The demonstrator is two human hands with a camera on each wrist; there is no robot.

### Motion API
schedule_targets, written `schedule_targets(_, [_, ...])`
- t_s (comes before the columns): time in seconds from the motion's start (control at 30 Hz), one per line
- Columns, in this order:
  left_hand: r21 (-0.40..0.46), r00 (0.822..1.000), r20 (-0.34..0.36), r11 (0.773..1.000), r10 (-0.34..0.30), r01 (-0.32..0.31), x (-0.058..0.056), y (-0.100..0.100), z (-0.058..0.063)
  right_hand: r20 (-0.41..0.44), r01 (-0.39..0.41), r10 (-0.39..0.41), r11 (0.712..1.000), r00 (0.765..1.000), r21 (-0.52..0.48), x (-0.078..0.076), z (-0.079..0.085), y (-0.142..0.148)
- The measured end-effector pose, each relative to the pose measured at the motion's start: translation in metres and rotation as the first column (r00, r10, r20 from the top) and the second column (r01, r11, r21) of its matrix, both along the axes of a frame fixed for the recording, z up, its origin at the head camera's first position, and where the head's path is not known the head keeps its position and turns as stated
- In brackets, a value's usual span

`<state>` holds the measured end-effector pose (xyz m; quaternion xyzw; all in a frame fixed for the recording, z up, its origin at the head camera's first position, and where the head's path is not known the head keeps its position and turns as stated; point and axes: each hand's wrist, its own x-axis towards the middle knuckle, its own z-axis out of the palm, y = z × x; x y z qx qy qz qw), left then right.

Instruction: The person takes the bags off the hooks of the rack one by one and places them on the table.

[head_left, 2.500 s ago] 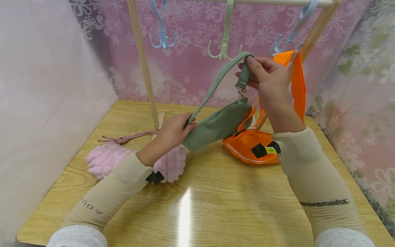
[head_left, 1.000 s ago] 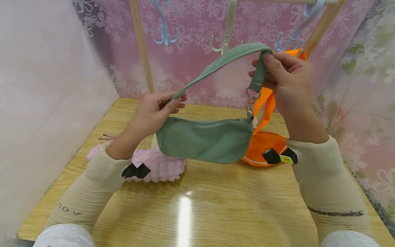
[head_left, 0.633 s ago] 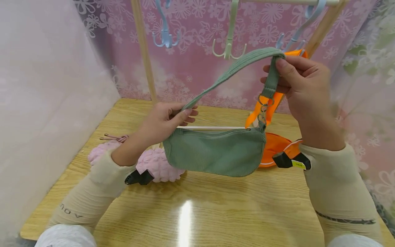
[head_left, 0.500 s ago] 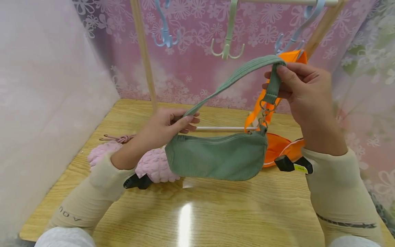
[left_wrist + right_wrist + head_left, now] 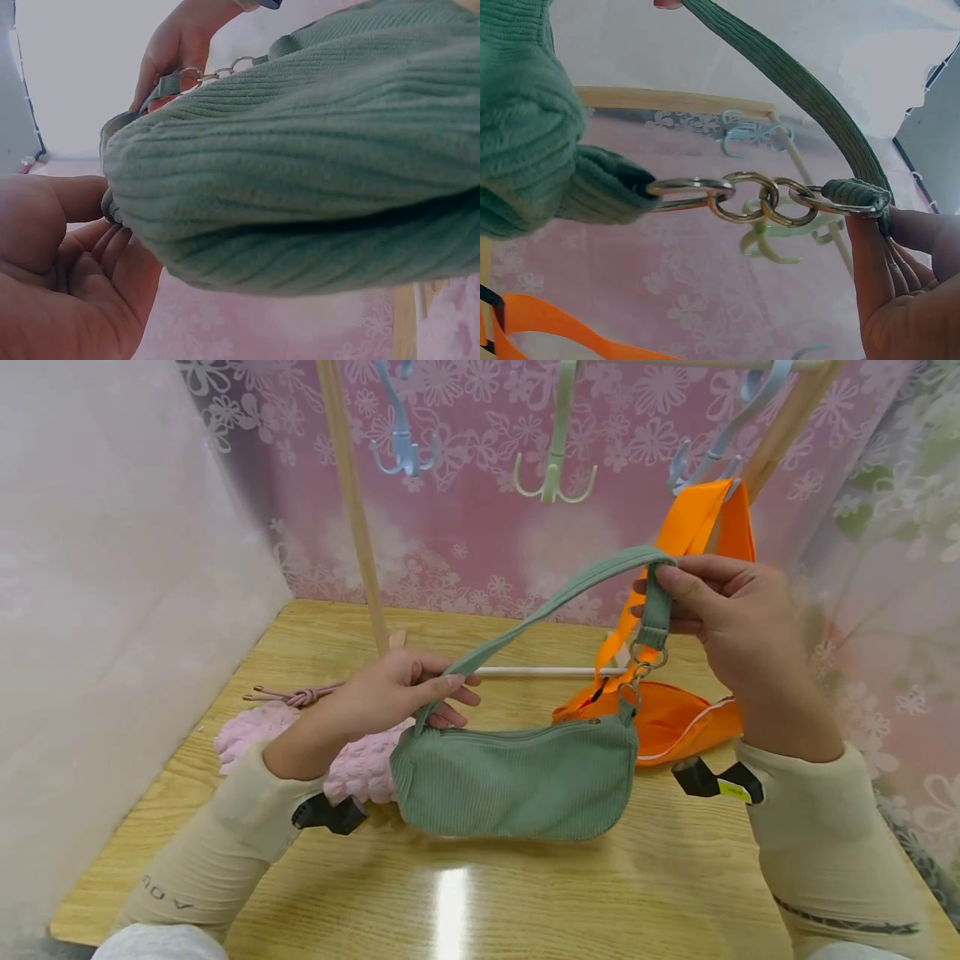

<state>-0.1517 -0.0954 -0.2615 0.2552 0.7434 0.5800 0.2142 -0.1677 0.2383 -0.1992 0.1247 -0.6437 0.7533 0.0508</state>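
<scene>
A green corduroy shoulder bag point(image 5: 517, 785) hangs from both hands over the table's middle, its zipper side up. My left hand point(image 5: 393, 689) pinches the strap's left end close above the bag. At the other end my right hand point(image 5: 738, 618) pinches the strap point(image 5: 570, 589) where it folds down to the metal rings point(image 5: 641, 664). In the right wrist view, a short chain of rings point(image 5: 761, 199) links the bag to the strap. The left wrist view is mostly filled by the ribbed fabric of the bag point(image 5: 300, 165), with the left thumb and fingers at its strap.
An orange bag point(image 5: 667, 718) rests on the table at right, its strap looped over a blue hook point(image 5: 682, 477). A green hook point(image 5: 551, 481) and another blue hook point(image 5: 405, 452) hang from the wooden rack. A pink quilted bag point(image 5: 367, 764) lies behind the left arm.
Both hands have brought the green bag forward from near the orange bag, turned its long side toward me, and lowered it over the last half second. The strap stays held at both ends.
</scene>
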Motion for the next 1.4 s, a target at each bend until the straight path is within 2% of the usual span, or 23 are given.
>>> schedule_targets(0.23, [-0.023,0.997,0.069,0.999,0.03,-0.029,-0.011,-0.006,-0.018,0.026,-0.008,0.004,0.986,1.0,0.167,-0.013,-0.028,-0.005])
schedule_targets(0.5, [-0.053,0.991,0.102,0.995,0.091,-0.086,-0.026,-0.016,-0.034,0.096,0.024,-0.058,0.947,0.994,0.321,-0.031,-0.054,-0.014])
schedule_targets(0.73, [-0.05,0.987,0.108,0.993,0.115,-0.111,-0.039,-0.023,-0.047,0.14,-0.02,-0.031,0.937,0.99,0.35,-0.044,-0.077,-0.025])
schedule_targets(0.97, [-0.067,0.978,0.115,0.984,0.174,-0.167,-0.051,-0.029,-0.06,0.181,-0.041,-0.027,0.931,0.983,0.362,-0.056,-0.094,-0.037])
schedule_targets(1.13, [-0.097,0.969,0.118,0.973,0.219,-0.208,-0.058,-0.031,-0.067,0.148,-0.02,-0.042,0.919,0.988,0.394,-0.062,-0.105,-0.048])
schedule_targets(1.23, [-0.109,0.964,0.12,0.968,0.238,-0.225,-0.061,-0.031,-0.069,0.09,0.031,-0.08,0.89,0.993,0.456,-0.065,-0.111,-0.056])
schedule_targets(1.4, [-0.133,0.958,0.114,0.959,0.264,-0.249,-0.066,-0.03,-0.074,-0.028,0.115,-0.121,0.808,0.992,0.578,-0.071,-0.124,-0.069])
